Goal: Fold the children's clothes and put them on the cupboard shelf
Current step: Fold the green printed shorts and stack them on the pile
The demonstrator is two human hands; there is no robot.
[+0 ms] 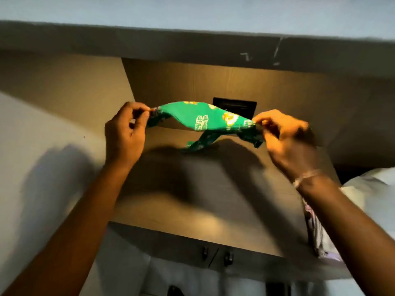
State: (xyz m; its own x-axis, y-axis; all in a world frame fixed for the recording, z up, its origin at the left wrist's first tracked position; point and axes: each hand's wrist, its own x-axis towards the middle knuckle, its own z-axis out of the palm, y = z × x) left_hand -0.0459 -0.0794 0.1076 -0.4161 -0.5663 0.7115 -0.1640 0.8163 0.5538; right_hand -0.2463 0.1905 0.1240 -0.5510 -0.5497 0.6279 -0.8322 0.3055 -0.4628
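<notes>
A small green child's garment (203, 119) with white and orange prints is stretched between my two hands above the brown cupboard shelf (192, 199). My left hand (125, 135) pinches its left end between thumb and fingers. My right hand (286, 138) pinches the right end, and a thin bracelet sits on that wrist. A loose green flap hangs down from the middle and touches the shelf surface. The picture is slightly blurred.
A dark rectangular panel (235, 106) is set in the back wall of the shelf recess. A pale folded cloth (318, 231) lies on the shelf's right edge, beside white fabric (372, 193). Two small dark handles (215, 255) sit under the shelf front. A wall stands at the left.
</notes>
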